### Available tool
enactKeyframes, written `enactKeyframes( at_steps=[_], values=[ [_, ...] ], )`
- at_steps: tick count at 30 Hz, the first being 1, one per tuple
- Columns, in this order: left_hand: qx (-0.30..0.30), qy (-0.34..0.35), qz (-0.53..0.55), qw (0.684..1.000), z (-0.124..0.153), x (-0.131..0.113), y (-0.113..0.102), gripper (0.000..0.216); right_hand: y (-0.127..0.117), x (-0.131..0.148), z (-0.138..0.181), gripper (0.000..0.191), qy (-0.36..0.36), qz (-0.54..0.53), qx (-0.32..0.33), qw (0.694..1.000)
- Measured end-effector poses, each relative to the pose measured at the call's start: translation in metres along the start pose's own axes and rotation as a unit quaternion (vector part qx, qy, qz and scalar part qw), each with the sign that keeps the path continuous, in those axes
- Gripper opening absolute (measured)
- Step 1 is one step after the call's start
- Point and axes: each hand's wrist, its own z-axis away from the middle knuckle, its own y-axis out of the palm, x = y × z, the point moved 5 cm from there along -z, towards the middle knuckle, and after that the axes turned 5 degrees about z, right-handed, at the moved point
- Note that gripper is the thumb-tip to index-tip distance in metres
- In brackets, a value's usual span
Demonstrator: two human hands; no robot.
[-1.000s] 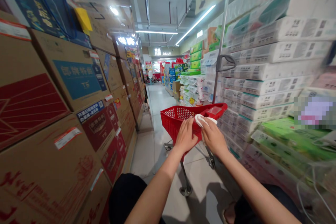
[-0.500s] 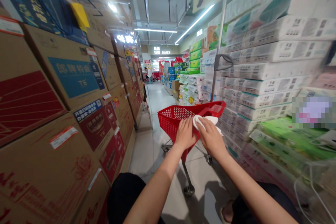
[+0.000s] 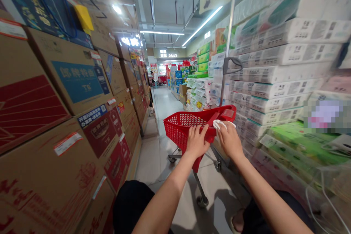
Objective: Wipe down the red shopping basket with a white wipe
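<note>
A small red shopping cart (image 3: 174, 128) with a perforated plastic basket and grey metal legs on casters stands in front of me. My left hand (image 3: 196, 142) grips its near rim, the fingers over the edge and the thumb stretched to the right. A folded white cloth (image 3: 216, 124) lies beneath the fingers of my right hand (image 3: 230, 142), pressed on the red rim at the right end. Part of the cloth is covered by those fingers.
Stacked cardboard cartons (image 3: 79, 76) wall the left side. On the right rise white tissue packs (image 3: 276, 75) and green packs (image 3: 304, 140). A metal pole (image 3: 229, 36) with a grey handle stands behind the cart. The tiled aisle (image 3: 167, 98) runs ahead.
My right hand has slid right along the rim with the cloth, away from my left hand. My left hand has shifted slightly right, and the cart has turned a little.
</note>
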Motion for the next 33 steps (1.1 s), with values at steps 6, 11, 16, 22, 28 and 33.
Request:
enactKeyframes(
  at_steps=[6,11,16,22,28,33],
  values=[
    [0.028,0.015,0.011,0.999,0.0,-0.005,-0.002,0.076,-0.01,-0.03,0.002,0.043,-0.007,-0.021,-0.003,1.0],
    [0.043,0.0,0.009,0.999,-0.001,-0.01,0.015,0.082,0.003,-0.006,0.016,0.049,0.001,0.067,-0.004,0.998],
    [0.068,-0.012,0.011,0.998,0.002,-0.001,0.022,0.082,0.008,0.009,0.025,0.061,-0.076,0.092,0.046,0.992],
    [0.067,0.014,0.026,0.997,0.004,0.0,0.018,0.092,-0.022,-0.047,0.013,0.048,-0.021,0.123,0.023,0.992],
    [0.086,-0.009,0.03,0.996,0.0,-0.011,0.036,0.089,0.006,-0.026,0.022,0.046,-0.014,0.111,0.006,0.994],
    [0.095,-0.03,0.024,0.995,0.005,-0.007,0.038,0.084,0.014,-0.016,0.033,0.057,-0.068,0.083,0.056,0.993]
  ],
)
